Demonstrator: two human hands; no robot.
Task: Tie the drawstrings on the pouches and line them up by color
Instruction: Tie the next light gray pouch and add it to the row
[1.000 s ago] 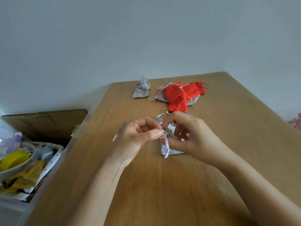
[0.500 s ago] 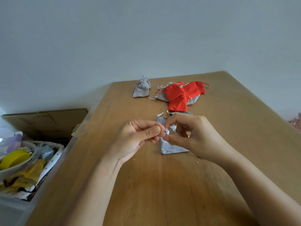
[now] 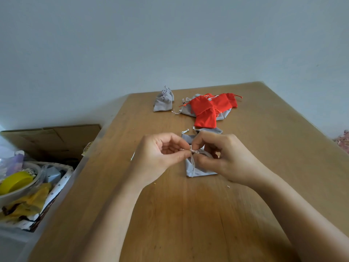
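Note:
A grey pouch [image 3: 200, 170] lies on the wooden table [image 3: 188, 214] under my hands. My left hand [image 3: 160, 157] pinches its pale drawstring [image 3: 192, 161] between thumb and forefinger. My right hand [image 3: 224, 157] pinches the same cord just to the right, fingers curled over the pouch's top. A loose end of the cord hangs down over the pouch. Another grey pouch [image 3: 207, 130] lies flat just behind my hands. A tied grey pouch [image 3: 163, 101] stands alone at the far edge. A pile of red pouches [image 3: 205, 110] lies on grey ones to its right.
Left of the table stands a cardboard box [image 3: 52, 140]. In front of it a basket [image 3: 54, 186] holds a bowl, a yellow roll [image 3: 15, 182] and scraps. The wall runs close behind the table's far edge.
My fingertips have stayed together at the pouch's neck, working the cord. A loose end hung down a second ago, was gathered up half a second ago, and hangs down again now.

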